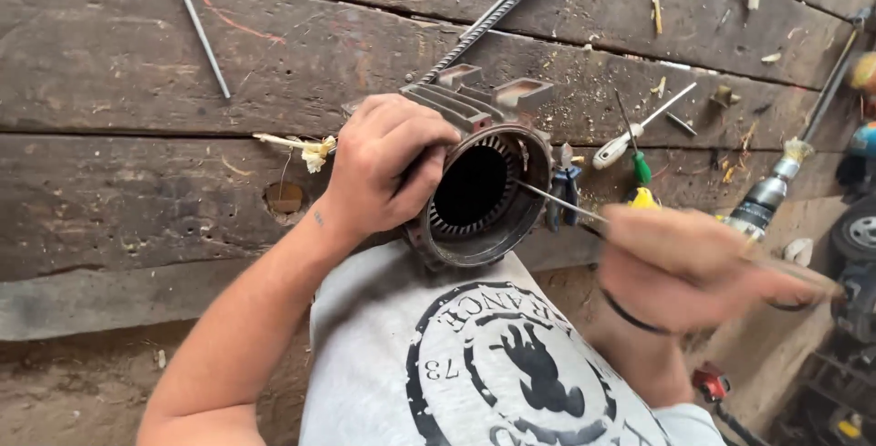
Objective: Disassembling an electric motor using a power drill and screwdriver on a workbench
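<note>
Plainly, at the bench's near edge the left hand (pixel 383 167) clamps the motor stator (pixel 479 186) while the right hand (pixel 693 263) pinches a thin rod (pixel 557 199) at its rim, which could slip and gouge the slots.

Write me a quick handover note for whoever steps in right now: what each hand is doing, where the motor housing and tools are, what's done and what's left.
Left hand: grips the round grey metal motor housing by its rim, open end toward the camera, at the edge of the wooden plank bench.
Right hand: blurred, holds a thin metal rod whose tip touches the housing rim.
Nearby: white-handled screwdriver, blue-handled pliers, ribbed steel bar.
Done: the slotted core looks empty inside.
Left: cannot tell from this view.
</note>
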